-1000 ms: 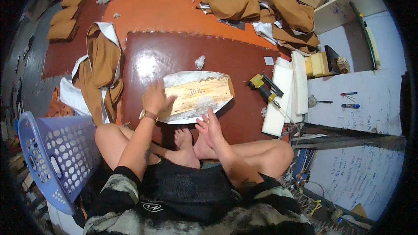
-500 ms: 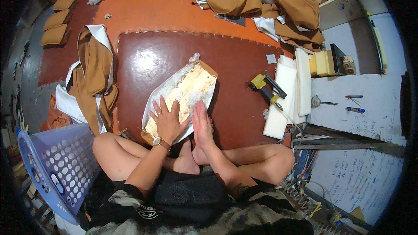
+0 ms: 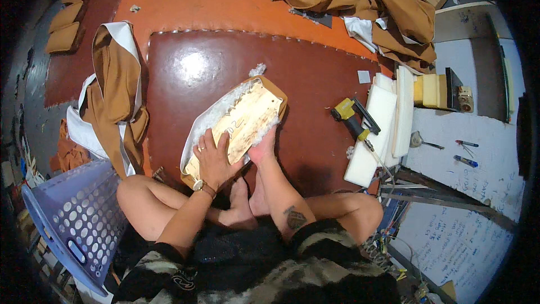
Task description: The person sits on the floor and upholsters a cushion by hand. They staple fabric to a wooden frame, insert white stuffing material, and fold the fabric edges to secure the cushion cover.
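A wooden board (image 3: pixel 247 112) with a marking lies diagonally over white fluffy batting (image 3: pixel 212 112) inside a white and tan fabric cover (image 3: pixel 276 89), on the maroon padded mat before my crossed legs. My left hand (image 3: pixel 216 157) rests on the board's lower left part, fingers apart and extended. My right hand (image 3: pixel 262 146) grips the board's right edge from beside it, its fingertips hidden under the padding. A small tuft of batting (image 3: pixel 257 70) lies just beyond the cover.
A yellow-black pneumatic stapler (image 3: pixel 354 121) with hose lies beside white foam strips (image 3: pixel 371 135) at right, near a shelf with yellow foam (image 3: pixel 433 90) and pens. Tan fabric pieces lie at left (image 3: pixel 115 95) and in a heap (image 3: pixel 399 5) behind. A lilac perforated basket (image 3: pixel 76 219) stands left.
The padded board has turned from crosswise to diagonal, its far end to the upper right. My left hand has settled on it; my right hand has moved from lying flat to gripping its right edge.
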Action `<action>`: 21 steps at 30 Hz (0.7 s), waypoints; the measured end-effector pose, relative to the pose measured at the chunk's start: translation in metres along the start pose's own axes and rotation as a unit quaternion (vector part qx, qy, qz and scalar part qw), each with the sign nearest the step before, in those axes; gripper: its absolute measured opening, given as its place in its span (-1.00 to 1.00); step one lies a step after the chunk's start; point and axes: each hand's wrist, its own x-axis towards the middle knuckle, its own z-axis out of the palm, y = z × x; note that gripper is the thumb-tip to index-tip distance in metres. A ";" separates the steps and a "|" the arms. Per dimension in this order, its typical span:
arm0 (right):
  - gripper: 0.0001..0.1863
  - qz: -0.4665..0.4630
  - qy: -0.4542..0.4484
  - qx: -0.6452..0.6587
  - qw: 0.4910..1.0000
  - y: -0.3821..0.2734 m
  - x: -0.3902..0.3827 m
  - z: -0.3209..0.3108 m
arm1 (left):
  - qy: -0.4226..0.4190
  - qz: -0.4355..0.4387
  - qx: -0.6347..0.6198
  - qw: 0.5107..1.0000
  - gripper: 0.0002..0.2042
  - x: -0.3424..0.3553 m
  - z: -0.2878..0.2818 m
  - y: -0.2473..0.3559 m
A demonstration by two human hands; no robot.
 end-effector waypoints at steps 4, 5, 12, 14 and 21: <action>-0.25 -0.120 0.185 -0.320 0.922 0.010 -0.059 0.001 | -0.026 -0.026 0.000 0.999 -0.16 0.001 -0.005 0.007; -0.26 -0.168 0.168 -0.406 0.882 0.016 -0.084 0.013 | -0.020 -0.034 0.004 0.999 -0.16 -0.001 -0.007 0.005; -0.23 -0.242 0.039 -0.566 0.787 0.025 -0.093 0.017 | -0.015 -0.024 -0.004 1.000 -0.17 0.001 -0.002 0.012; -0.18 -0.160 0.022 -0.367 0.916 0.021 -0.065 0.023 | -0.019 -0.031 -0.006 0.999 -0.18 0.000 -0.011 0.010; -0.16 0.017 0.008 -0.136 0.990 -0.003 0.005 0.000 | -0.025 -0.027 0.016 0.999 -0.16 -0.002 -0.010 0.016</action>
